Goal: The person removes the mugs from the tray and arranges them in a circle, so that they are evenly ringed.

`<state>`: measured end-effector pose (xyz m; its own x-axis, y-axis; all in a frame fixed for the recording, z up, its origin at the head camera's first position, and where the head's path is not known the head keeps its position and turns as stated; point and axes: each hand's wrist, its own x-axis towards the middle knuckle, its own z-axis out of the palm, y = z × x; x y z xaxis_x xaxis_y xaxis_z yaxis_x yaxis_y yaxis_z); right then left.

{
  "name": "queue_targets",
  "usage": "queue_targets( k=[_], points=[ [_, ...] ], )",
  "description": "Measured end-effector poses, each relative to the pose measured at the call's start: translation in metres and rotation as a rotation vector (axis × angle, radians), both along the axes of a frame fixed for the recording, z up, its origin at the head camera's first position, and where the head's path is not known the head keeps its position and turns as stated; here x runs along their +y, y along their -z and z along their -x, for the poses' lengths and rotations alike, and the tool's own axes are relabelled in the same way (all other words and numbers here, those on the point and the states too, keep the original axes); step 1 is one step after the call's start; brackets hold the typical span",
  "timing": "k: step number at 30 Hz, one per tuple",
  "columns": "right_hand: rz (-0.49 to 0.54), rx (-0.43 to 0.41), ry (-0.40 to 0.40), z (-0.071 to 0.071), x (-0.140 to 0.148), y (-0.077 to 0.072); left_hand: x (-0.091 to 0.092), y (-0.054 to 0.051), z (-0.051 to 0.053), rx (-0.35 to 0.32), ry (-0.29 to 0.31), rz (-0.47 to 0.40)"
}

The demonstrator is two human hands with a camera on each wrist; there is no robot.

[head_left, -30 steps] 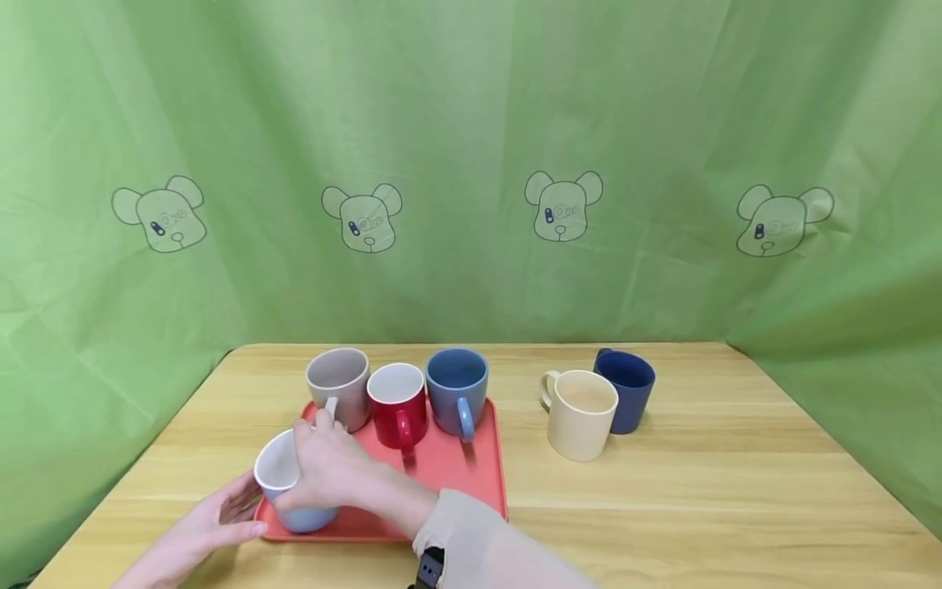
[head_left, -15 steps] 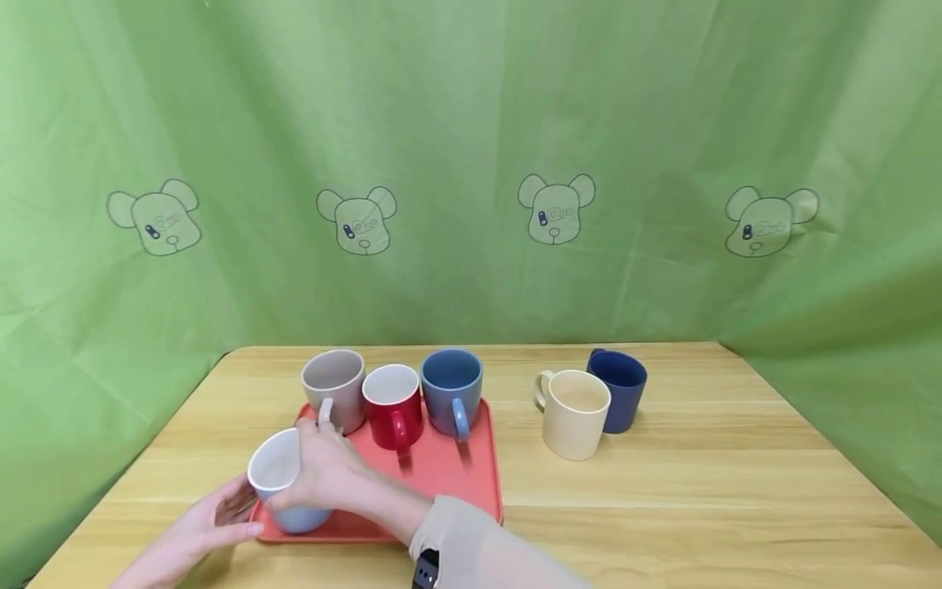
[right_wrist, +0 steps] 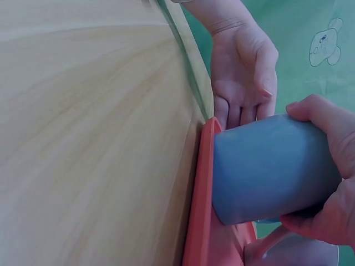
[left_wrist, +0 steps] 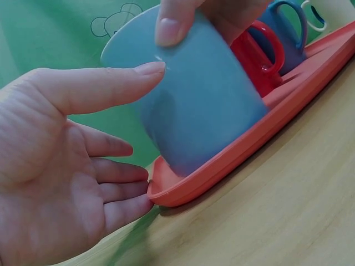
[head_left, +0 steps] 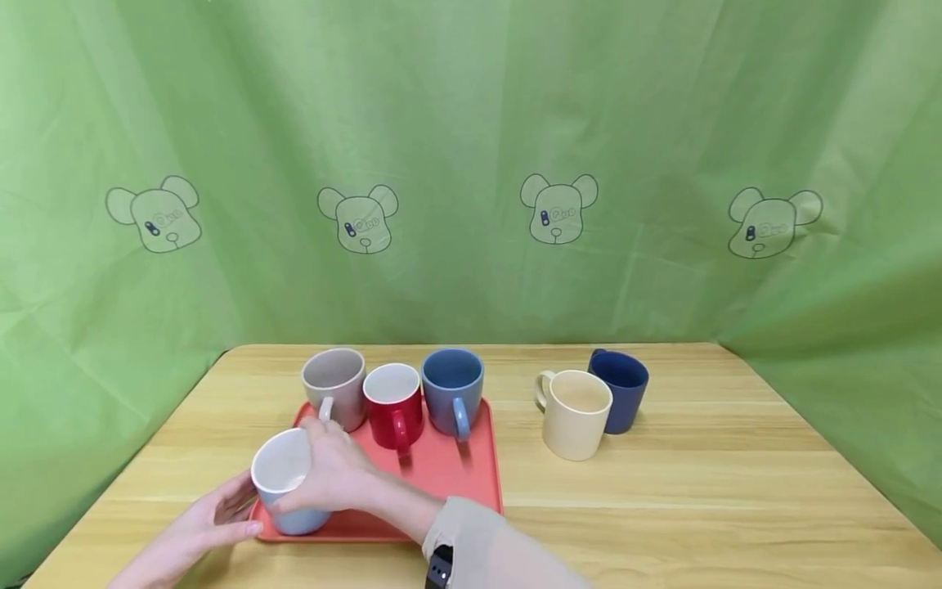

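Note:
A light blue mug (head_left: 300,522) with a white inside stands at the near left corner of the red tray (head_left: 449,478). My right hand (head_left: 334,473) grips it by its upper part, with the thumb on the near side, as the right wrist view (right_wrist: 272,169) also shows. My left hand (head_left: 200,530) is at the same corner, palm toward the mug. In the left wrist view, its fingertips (left_wrist: 136,208) are at the tray's corner and the thumb lies by the mug's side. A grey mug (head_left: 340,388), a red mug (head_left: 394,409) and a blue mug (head_left: 452,397) line the tray's far side.
To the right of the tray, a cream mug (head_left: 576,421) stands on the wooden table (head_left: 662,515), partly in front of a dark blue mug (head_left: 621,388). A green curtain (head_left: 456,278) with bear outlines hangs behind the table.
My right hand has shifted slightly right at the light blue mug, and more of the mug's inside shows. The left hand and the other mugs stay about where they were.

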<state>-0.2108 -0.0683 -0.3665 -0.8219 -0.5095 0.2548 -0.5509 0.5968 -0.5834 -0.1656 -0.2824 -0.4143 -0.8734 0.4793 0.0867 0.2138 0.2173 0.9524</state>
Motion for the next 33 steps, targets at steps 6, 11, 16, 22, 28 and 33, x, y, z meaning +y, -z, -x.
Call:
queue_targets(
  k=[6,11,16,22,28,33],
  points=[
    [0.049,-0.043,-0.048,0.002,0.016,0.001,-0.001,0.002,0.0,0.028,0.007,-0.02],
    [0.031,-0.019,-0.075,0.001,0.028,-0.003,-0.002,0.002,0.0,-0.018,0.005,-0.017],
    [0.038,0.011,-0.116,-0.003,0.037,-0.01,-0.001,-0.004,-0.001,-0.083,-0.006,0.007],
    [0.058,0.016,-0.163,-0.011,0.052,-0.023,0.001,-0.007,-0.004,-0.142,-0.031,0.03],
    [0.108,-0.048,-0.207,-0.018,0.073,-0.034,0.001,-0.007,-0.004,-0.143,-0.023,0.021],
    [0.069,-0.089,-0.192,-0.024,0.094,-0.036,0.001,-0.005,-0.005,-0.126,-0.028,0.012]
  ],
)
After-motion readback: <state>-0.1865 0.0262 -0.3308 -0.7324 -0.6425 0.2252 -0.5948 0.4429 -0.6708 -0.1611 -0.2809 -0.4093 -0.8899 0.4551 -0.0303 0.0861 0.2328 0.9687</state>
